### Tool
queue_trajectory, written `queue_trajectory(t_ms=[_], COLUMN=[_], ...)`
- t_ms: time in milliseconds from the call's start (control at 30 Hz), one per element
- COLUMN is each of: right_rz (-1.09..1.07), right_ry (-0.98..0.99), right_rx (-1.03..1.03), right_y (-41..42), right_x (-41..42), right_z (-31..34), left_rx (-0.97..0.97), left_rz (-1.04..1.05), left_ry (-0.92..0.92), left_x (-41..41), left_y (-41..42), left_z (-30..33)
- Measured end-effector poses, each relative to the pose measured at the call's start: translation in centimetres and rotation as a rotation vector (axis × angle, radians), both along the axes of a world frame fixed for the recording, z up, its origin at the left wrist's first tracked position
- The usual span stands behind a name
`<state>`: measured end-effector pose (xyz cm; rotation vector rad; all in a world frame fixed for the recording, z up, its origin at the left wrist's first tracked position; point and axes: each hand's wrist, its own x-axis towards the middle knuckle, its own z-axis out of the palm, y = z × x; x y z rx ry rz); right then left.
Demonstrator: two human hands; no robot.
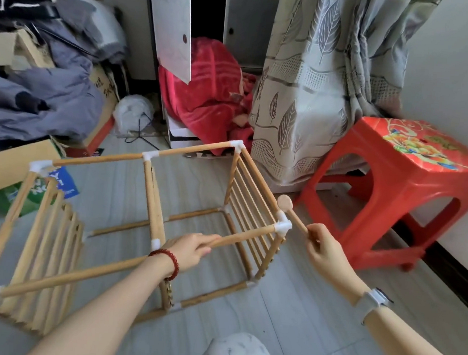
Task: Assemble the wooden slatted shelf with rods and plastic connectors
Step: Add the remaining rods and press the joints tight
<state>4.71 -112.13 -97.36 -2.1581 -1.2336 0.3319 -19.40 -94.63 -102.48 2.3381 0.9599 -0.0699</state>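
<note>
Far out to the left of both hands, a slatted panel (42, 252) is seen standing on edge on the floor (300, 320), capped by white connectors (41, 166). The front rod (240, 236) of the shelf frame (153, 205) is gripped by the left hand (192, 248), fingers curled round it; a red bead bracelet (166, 264) is worn on that wrist. Just right of this hand, a corner connector (283, 227) is met by a small wooden mallet (291, 213), whose handle is pinched in the right hand (324, 249). Beyond the right hand, a red plastic stool (405, 172) is seen.
</note>
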Motion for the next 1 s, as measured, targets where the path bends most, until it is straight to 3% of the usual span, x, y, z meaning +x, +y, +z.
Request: queue_trajectory(t_ms=[133, 233, 300, 433, 500, 600, 633, 667, 733, 767, 800, 900, 933, 967, 1000], right_rz=[0.043, 0.058, 0.042, 0.077, 0.044, -0.088, -0.119, -0.124, -0.044, -0.026, -0.04, -0.103, -0.089, -0.068, -0.054], right_ry=[0.047, 0.021, 0.013, -0.182, -0.209, -0.21, -0.22, -0.22, -0.272, -0.292, -0.281, -0.165, -0.151, -0.14, -0.148], right_rx=[0.116, 0.135, 0.072, -0.166, 0.006, 0.504, 0.547, 0.464, -0.103, -0.27, -0.233, 0.393, 0.481, 0.462, 0.299], right_y=[-0.9, -0.8, -0.8, -0.9, -0.8, -0.8, -1.2, -1.7, -3.0, -3.4, -3.3, -2.0, -1.7, -1.6, -1.6], right_x=[-1.9, -2.5, -2.6, -1.9, -1.6, -2.0, -2.3, -2.8, -3.7, -3.4, -3.0, -2.6, -3.1, -3.4, -4.0], right_z=[0.0, 0.6, 0.8, 1.2, 3.0, 5.1, 4.4, 2.9, -1.2, -2.4, -2.4, 0.6, 1.2, 1.1, 0.1], left_rx=[-0.115, -0.07, 0.019, 0.109, 0.131, 0.129, 0.12, 0.108, 0.077, 0.074, 0.078, 0.104, 0.106, 0.103, 0.1], left_rz=[0.074, 0.058, 0.015, 0.059, 0.107, 0.173, 0.189, 0.195, 0.188, 0.188, 0.187, 0.197, 0.206, 0.21, 0.206], left_ry=[0.033, 0.111, 0.14, 0.005, -0.033, -0.041, -0.044, -0.044, -0.044, -0.048, -0.05, -0.049, -0.051, -0.052, -0.052], left_x=[-4.2, -5.3, -4.2, 0.4, 2.5, 4.2, 4.4, 4.5, 4.6, 4.6, 4.6, 4.6, 4.6, 4.6, 4.5], left_y=[0.4, 0.2, -0.9, -4.3, -5.2, -5.4, -5.3, -5.2, -5.3, -5.5, -5.6, -5.3, -5.2, -5.1, -5.2], left_z=[0.4, 1.2, 1.9, 1.3, 1.1, 1.3, 1.2, 1.2, 1.0, 0.9, 0.9, 1.3, 1.4, 1.3, 1.2])
